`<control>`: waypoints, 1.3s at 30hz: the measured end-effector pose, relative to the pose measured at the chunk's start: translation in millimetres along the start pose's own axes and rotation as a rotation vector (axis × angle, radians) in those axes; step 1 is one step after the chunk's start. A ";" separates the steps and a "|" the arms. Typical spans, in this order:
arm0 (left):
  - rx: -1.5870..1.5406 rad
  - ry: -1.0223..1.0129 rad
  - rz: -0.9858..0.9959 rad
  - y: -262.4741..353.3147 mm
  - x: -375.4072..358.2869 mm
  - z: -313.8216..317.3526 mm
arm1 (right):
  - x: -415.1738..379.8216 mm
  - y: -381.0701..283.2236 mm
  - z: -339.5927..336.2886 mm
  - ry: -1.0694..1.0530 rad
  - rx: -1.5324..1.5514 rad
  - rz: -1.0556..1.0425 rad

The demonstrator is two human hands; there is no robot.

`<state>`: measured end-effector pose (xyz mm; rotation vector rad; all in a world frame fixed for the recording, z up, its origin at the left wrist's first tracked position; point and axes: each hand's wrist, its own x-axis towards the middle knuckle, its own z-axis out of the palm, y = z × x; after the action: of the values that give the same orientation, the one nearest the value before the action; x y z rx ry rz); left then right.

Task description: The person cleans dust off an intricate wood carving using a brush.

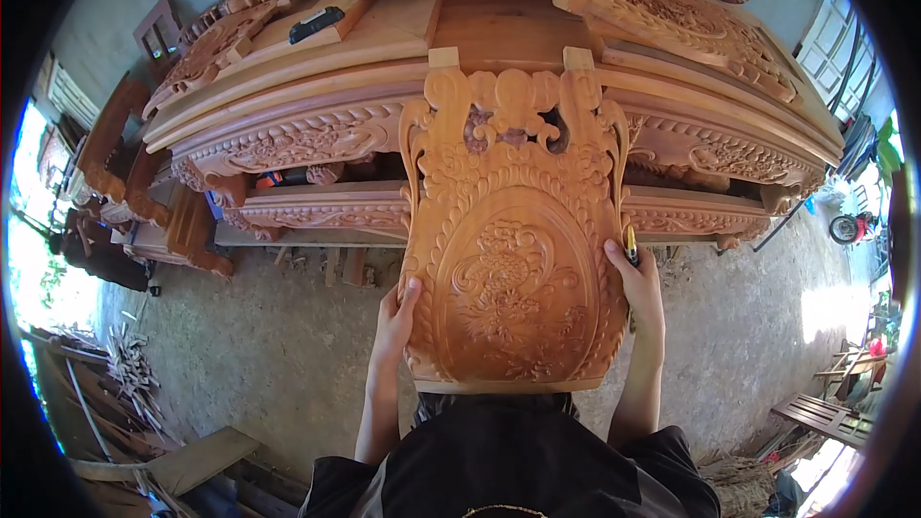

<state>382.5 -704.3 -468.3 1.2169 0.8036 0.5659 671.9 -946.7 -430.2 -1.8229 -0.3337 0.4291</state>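
A carved wooden chair-back panel (513, 297) stands in front of my body, its two square tenons pointing up and away from me. Raised floral carving fills the oval in its middle, and scrollwork with cut-out openings tops it. My left hand (393, 321) grips the panel's left edge, thumb on the front face. On the right edge my right hand (641, 293) holds it the same way, with a slim yellow-and-black tool (630, 245) sticking up between thumb and fingers. The fingers behind the panel are hidden.
Behind the panel stands a long carved wooden bench (307, 139) with loose boards and another carved panel (672, 10) on top. A black tool (317, 25) lies on a board. Wood scraps (134, 364) lie at left; a slatted wooden piece (825, 419) is at right.
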 end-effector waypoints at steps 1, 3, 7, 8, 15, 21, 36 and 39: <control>0.001 0.014 -0.012 -1.6 -2.5 0.8 | -1.0 2.1 -1.6 0.010 -0.044 0.031; 0.011 0.014 -0.018 -1.2 -1.7 0.6 | -3.4 -4.8 0.6 0.000 0.006 0.005; 0.038 0.015 -0.006 16.3 2.5 6.8 | 2.2 -5.8 -0.1 0.011 0.057 -0.007; 0.036 0.020 0.000 20.0 3.0 7.9 | 1.8 -7.5 -1.4 0.007 0.058 -0.014; 0.021 -0.007 -0.024 20.2 8.5 4.0 | 7.0 -10.0 -3.1 -0.062 0.061 -0.003; 0.001 -0.027 -0.008 9.4 13.3 3.2 | 6.0 -6.1 -3.1 -0.048 -0.030 -0.032; 0.024 0.003 -0.012 0.7 14.5 -2.7 | 34.3 -72.4 -18.0 0.862 -0.357 -1.017; 0.047 0.025 0.025 7.3 9.7 3.1 | 45.3 -66.9 0.0 0.432 0.305 -0.586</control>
<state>391.1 -696.8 -463.2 1.2663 0.8274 0.5865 711.6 -907.9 -371.6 -1.3885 -0.4505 -0.3053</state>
